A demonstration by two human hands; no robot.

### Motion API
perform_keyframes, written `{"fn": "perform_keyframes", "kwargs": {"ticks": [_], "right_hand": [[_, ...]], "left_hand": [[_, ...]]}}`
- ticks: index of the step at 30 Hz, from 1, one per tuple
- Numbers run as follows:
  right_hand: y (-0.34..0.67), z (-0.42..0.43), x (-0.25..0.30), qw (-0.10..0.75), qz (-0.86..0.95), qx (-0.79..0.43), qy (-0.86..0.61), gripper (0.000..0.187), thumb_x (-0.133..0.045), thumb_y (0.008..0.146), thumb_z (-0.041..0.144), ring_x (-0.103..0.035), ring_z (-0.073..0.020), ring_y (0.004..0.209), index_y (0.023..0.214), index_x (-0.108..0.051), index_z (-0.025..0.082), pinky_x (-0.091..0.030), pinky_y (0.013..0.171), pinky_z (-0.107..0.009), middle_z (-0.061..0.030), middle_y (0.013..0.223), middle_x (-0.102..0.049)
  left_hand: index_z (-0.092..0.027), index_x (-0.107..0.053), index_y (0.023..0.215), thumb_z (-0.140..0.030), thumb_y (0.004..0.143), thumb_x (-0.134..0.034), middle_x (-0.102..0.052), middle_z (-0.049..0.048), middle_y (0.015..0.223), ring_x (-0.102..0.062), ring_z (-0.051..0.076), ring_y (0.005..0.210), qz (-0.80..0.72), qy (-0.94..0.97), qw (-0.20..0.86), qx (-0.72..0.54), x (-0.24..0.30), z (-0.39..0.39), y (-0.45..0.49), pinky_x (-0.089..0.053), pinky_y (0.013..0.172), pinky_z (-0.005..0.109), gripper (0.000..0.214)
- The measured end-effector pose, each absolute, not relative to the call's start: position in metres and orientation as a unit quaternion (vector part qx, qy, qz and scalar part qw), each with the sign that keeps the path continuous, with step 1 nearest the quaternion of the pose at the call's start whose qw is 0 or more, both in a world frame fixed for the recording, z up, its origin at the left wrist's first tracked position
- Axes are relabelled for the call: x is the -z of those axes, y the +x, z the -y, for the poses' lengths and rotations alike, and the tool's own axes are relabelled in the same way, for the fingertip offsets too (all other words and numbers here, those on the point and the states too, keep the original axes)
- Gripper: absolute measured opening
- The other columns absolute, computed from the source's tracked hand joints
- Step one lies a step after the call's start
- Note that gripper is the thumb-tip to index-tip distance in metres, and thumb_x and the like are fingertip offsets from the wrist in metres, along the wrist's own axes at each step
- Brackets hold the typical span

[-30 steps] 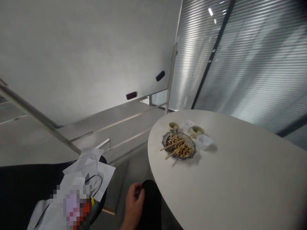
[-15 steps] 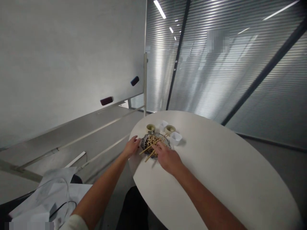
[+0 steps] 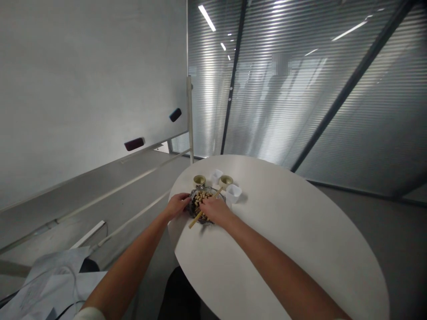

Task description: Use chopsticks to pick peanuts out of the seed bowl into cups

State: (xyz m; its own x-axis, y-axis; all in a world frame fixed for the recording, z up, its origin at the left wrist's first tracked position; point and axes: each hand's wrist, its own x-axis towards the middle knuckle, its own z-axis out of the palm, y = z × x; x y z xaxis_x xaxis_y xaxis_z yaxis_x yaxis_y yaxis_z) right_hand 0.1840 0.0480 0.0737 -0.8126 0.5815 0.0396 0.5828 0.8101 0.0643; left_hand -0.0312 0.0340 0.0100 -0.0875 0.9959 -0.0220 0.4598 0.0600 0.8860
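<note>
A glass dish of peanuts (image 3: 199, 198) sits near the far left edge of a round white table (image 3: 283, 240). My left hand (image 3: 176, 205) curls against the dish's left rim. My right hand (image 3: 215, 210) lies over the dish with its fingers closed on a pair of wooden chopsticks (image 3: 196, 218) that slant across the peanuts. Behind the dish stand two small olive cups (image 3: 199, 181) and two small white cups (image 3: 233, 194).
A whiteboard (image 3: 83, 80) on a stand leans at the left, with two erasers (image 3: 134, 143) on it. Ribbed glass walls (image 3: 300, 89) run behind the table. Loose papers and a black cable (image 3: 50, 289) lie on a dark seat at the lower left.
Both arms came up from my lap and reached to the dish. My right hand has closed on the chopsticks and my left has settled on the dish's rim. The camera swung right.
</note>
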Motion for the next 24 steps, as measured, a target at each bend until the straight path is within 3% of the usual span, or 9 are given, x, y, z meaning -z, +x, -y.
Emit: {"fn": "perform_keyframes", "kwargs": {"ticks": [5, 10, 14, 18, 21, 24], "right_hand": [[0.195, -0.033, -0.082, 0.058, 0.959, 0.041, -0.275, 0.023, -0.050, 0.098, 0.016, -0.066, -0.0286, 0.102, 0.103, -0.073, 0.016, -0.053, 0.082, -0.037, -0.0129, 0.107, -0.072], [0.234, 0.000, -0.087, 0.236, 0.944, 0.046, -0.225, 0.024, -0.053, 0.099, 0.021, -0.066, -0.0251, 0.088, 0.111, -0.072, 0.015, -0.057, 0.081, -0.039, -0.0111, 0.095, -0.073], [0.291, 0.029, -0.070, 0.359, 0.910, 0.045, -0.202, 0.037, -0.044, 0.103, 0.016, -0.068, -0.0252, 0.110, 0.135, -0.062, 0.015, -0.059, 0.095, -0.040, -0.0152, 0.119, -0.072], [0.350, 0.046, -0.036, 0.379, 0.888, 0.040, -0.256, 0.042, -0.047, 0.101, 0.013, -0.057, -0.0274, 0.135, 0.140, -0.060, 0.021, -0.055, 0.107, -0.045, -0.0150, 0.141, -0.063], [0.381, 0.050, -0.013, 0.391, 0.869, -0.001, -0.302, 0.044, -0.049, 0.101, 0.013, -0.055, -0.0269, 0.139, 0.143, -0.058, 0.021, -0.055, 0.108, -0.043, -0.0157, 0.151, -0.054], [0.398, 0.047, -0.003, 0.448, 0.818, -0.024, -0.359, 0.038, -0.050, 0.102, 0.023, -0.057, -0.0285, 0.135, 0.138, -0.063, 0.021, -0.054, 0.109, -0.046, -0.0150, 0.145, -0.058]], "left_hand": [[-0.014, -0.075, 0.115, -0.045, 0.086, -0.054, -0.077, 0.0085, 0.099, -0.068, 0.020, 0.077, -0.632, 0.568, 0.361, -0.385, -0.011, -0.031, -0.026, -0.054, 0.067, 0.029, 0.047], [-0.017, -0.078, 0.110, -0.041, 0.085, -0.053, -0.078, 0.0069, 0.103, -0.070, 0.023, 0.092, -0.636, 0.597, 0.312, -0.376, -0.011, -0.028, -0.024, -0.055, 0.081, 0.030, 0.042], [-0.016, -0.077, 0.111, -0.042, 0.085, -0.053, -0.079, 0.0054, 0.097, -0.070, 0.021, 0.080, -0.628, 0.592, 0.351, -0.364, -0.015, -0.015, -0.014, -0.054, 0.069, 0.028, 0.045], [-0.017, -0.076, 0.115, -0.048, 0.086, -0.054, -0.079, 0.0052, 0.094, -0.069, 0.020, 0.076, -0.626, 0.578, 0.368, -0.371, -0.016, 0.004, 0.006, -0.054, 0.065, 0.027, 0.048], [-0.016, -0.074, 0.120, -0.051, 0.086, -0.055, -0.078, 0.0068, 0.097, -0.069, 0.021, 0.078, -0.615, 0.560, 0.398, -0.387, -0.012, 0.015, 0.025, -0.055, 0.066, 0.028, 0.053], [-0.014, -0.073, 0.121, -0.052, 0.085, -0.058, -0.078, 0.0079, 0.098, -0.069, 0.021, 0.079, -0.612, 0.548, 0.411, -0.395, -0.008, 0.022, 0.046, -0.056, 0.065, 0.028, 0.054]]}}
